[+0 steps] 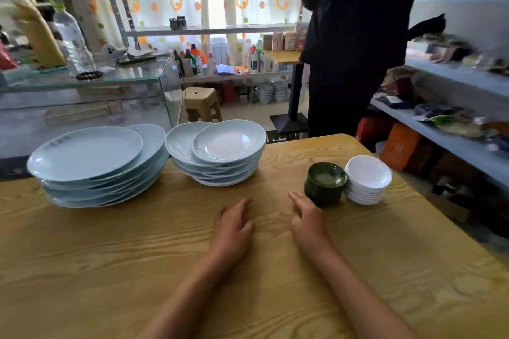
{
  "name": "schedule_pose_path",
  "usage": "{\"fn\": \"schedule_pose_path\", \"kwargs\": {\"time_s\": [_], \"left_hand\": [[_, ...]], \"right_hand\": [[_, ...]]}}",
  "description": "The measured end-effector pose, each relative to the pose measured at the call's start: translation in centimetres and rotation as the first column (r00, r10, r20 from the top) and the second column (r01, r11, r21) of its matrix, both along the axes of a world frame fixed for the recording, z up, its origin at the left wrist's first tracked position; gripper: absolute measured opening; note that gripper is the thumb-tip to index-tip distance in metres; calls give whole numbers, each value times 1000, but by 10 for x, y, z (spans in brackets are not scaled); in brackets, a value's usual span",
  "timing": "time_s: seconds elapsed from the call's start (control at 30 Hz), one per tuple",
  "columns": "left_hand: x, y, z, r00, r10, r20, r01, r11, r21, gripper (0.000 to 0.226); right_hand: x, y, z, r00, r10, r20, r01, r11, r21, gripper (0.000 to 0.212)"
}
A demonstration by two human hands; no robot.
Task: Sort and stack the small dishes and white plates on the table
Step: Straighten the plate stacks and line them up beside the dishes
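Note:
Four stacks stand along the far half of the wooden table (pixel 137 270). At the left is a stack of large white plates (pixel 91 157), its top ones shifted sideways. Beside it sits a stack of smaller deep white plates (pixel 225 143), also uneven. To the right stand a stack of small dark green dishes (pixel 326 176) and, touching it, a stack of small white dishes (pixel 367 173). My left hand (pixel 234 228) rests on the table with loosely curled fingers, holding nothing. My right hand (pixel 308 220) lies just left of the green dishes, index finger extended, holding nothing.
A person in dark clothes (pixel 355 44) stands beyond the table's far right corner. A glass display case (pixel 91 82) sits behind the plates at the left. Shelves with packaged goods (pixel 454 91) run along the right. A plastic stool (pixel 202 104) stands on the floor behind.

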State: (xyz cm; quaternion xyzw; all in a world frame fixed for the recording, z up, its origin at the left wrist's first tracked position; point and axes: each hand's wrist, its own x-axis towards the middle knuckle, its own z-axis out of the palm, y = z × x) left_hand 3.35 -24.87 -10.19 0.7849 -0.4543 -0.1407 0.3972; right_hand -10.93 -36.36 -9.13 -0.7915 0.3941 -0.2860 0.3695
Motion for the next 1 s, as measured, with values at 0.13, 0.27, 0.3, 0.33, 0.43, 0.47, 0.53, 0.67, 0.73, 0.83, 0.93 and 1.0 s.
{"fn": "schedule_pose_path", "kwargs": {"time_s": [0.13, 0.27, 0.3, 0.33, 0.43, 0.47, 0.53, 0.67, 0.73, 0.83, 0.93, 1.0], "left_hand": [[-44, -32, 15, 984, -156, 88, 162, 985, -58, 52], [-83, -69, 17, 922, -169, 349, 240, 956, -170, 49], [-88, -77, 13, 892, -147, 427, 243, 954, -178, 52], [-93, -85, 12, 869, -129, 479, 247, 950, -193, 55], [-93, -104, 12, 819, -102, 564, 282, 929, -241, 57], [-91, -110, 12, 808, -103, 581, 291, 926, -241, 56], [-89, -117, 10, 815, -106, 569, 277, 935, -222, 52], [-87, -128, 10, 836, -66, 544, 213, 954, -211, 36], [-80, -135, 10, 828, -26, 561, 178, 959, -218, 32], [-64, -147, 8, 867, 38, 498, 88, 970, -227, 30], [-46, -156, 5, 891, 88, 446, 26, 970, -243, 32], [-34, -165, 4, 899, 103, 427, 5, 969, -245, 33]], "right_hand": [[-64, 7, -1, 940, -299, 165, 304, 953, -6, 42], [-82, 0, 3, 837, -488, 247, 475, 873, 114, 53], [-79, -1, 4, 839, -482, 254, 462, 876, 136, 58], [-77, -2, 5, 851, -457, 259, 435, 889, 143, 63], [-75, -11, 11, 869, -419, 263, 387, 907, 165, 70], [-74, -14, 12, 876, -405, 261, 369, 912, 178, 72], [-70, -18, 14, 893, -371, 255, 327, 924, 200, 76], [-56, -32, 12, 909, -334, 250, 278, 931, 236, 77], [-46, -40, 12, 918, -300, 260, 232, 937, 261, 81], [-25, -51, 15, 939, -240, 248, 173, 949, 262, 84], [-9, -65, 19, 966, -168, 197, 119, 964, 238, 86], [2, -76, 21, 980, -124, 152, 85, 966, 243, 85]]}}
